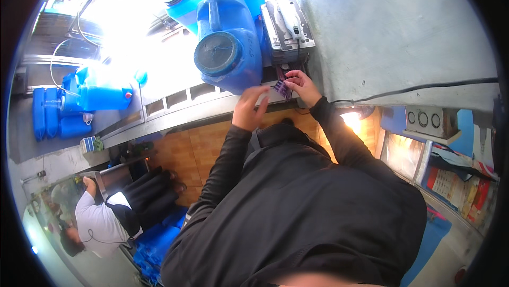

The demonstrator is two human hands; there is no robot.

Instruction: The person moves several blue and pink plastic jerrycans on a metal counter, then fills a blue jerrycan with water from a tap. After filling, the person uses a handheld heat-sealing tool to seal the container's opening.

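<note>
My right hand (303, 89) is at the edge of the metal counter, its thumb and fingers pinching a small purple packet (281, 90) with dark printing. My left hand (249, 108) is just to the left of the packet, fingers apart and holding nothing that I can see. Close beyond it stands a large blue plastic jug (249, 59) with a round dark lid and a moulded handle. To the right of the jug, a white corded handheld device (289, 15) lies on a stack of flat metal plates (306, 42).
More blue jugs (183, 3) stand behind. Blue containers (106, 93) sit on the left with a thin hose. A black cable (419, 92) runs along the grey wall at right. Another person (103, 215) in a white top sits at lower left. Tiled floor (199, 154) shows below the counter.
</note>
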